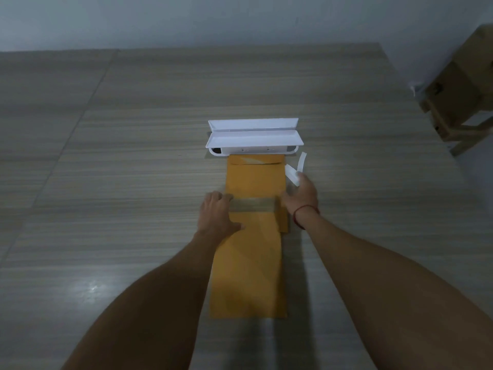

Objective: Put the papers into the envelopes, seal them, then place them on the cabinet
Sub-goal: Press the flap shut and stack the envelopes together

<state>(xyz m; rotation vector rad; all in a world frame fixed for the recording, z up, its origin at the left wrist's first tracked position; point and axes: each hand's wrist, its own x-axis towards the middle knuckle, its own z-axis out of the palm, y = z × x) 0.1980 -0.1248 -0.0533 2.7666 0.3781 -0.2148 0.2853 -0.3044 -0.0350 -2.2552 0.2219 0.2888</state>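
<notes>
Two yellow-brown envelopes lie in a line on the wood-grain floor. The near envelope (248, 276) has its flap end pointing away from me, with a grey-brown adhesive strip (253, 205) across it. The far envelope (253, 174) reaches to a white two-tier plastic cabinet (253, 138). My left hand (217, 217) presses on the left end of the strip, fingers bent. My right hand (301, 194) rests at the strip's right end and pinches a white peel-off paper strip (294, 170) that curls upward. No loose papers are visible.
A light wooden stool (464, 89) stands at the right edge by the grey wall. The floor stretches wide on the left and behind the cabinet. My forearms cast a dark shadow over the floor near me.
</notes>
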